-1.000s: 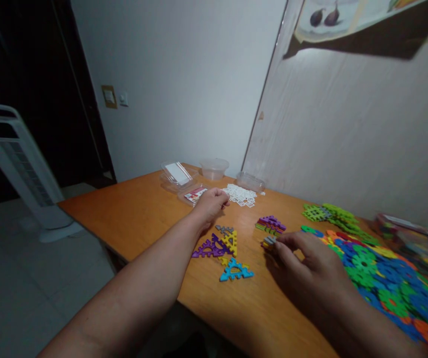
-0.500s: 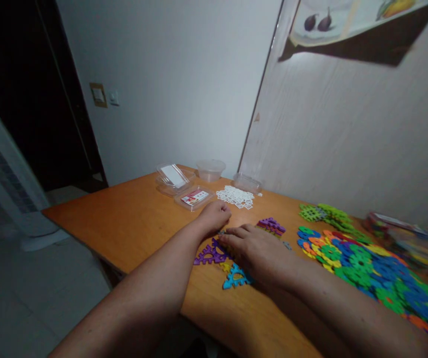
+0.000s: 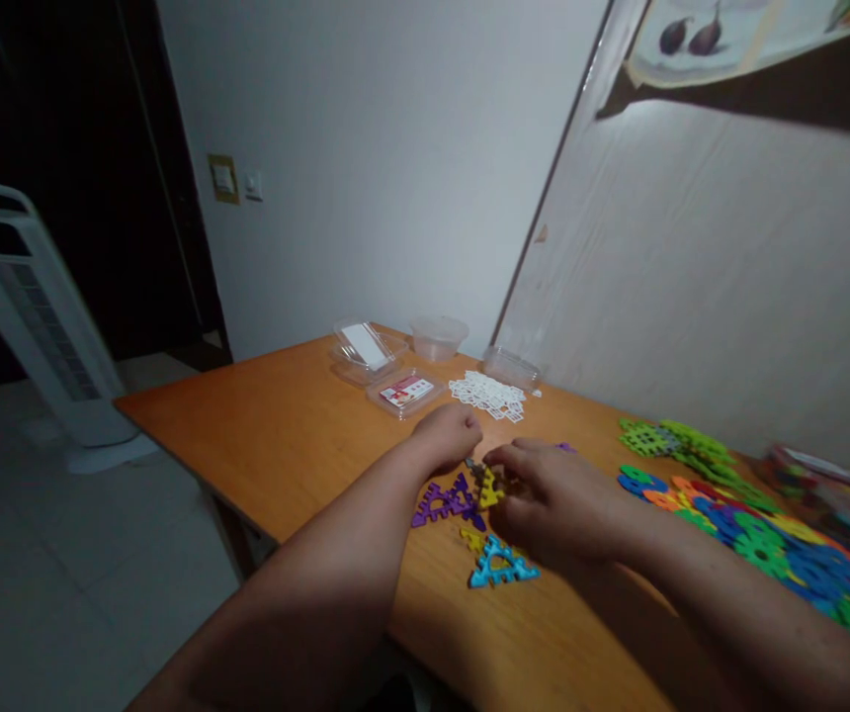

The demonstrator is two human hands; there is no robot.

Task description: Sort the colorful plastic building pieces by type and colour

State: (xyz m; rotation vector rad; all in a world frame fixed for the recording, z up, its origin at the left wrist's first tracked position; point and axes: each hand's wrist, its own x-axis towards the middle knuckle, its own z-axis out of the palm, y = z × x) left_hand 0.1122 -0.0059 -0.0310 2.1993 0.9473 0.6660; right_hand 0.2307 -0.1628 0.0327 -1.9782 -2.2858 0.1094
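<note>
Pinching a yellow triangle (image 3: 491, 487) in its fingertips, the right hand (image 3: 554, 499) rests on the table (image 3: 284, 435). Its left hand (image 3: 449, 436) is curled shut just beside, touching nothing I can tell. Purple triangles (image 3: 446, 502) lie below them.

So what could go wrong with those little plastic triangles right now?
1. The blue triangle lies close to the near edge of the table, just under the right hand; a wrist nudge might push it off.
2. Both hands crowd the yellow triangle, the left hand beside it, so the purple triangles could get knocked out of place.
3. The room is dim, so the small notches may be hard to line up.
</note>
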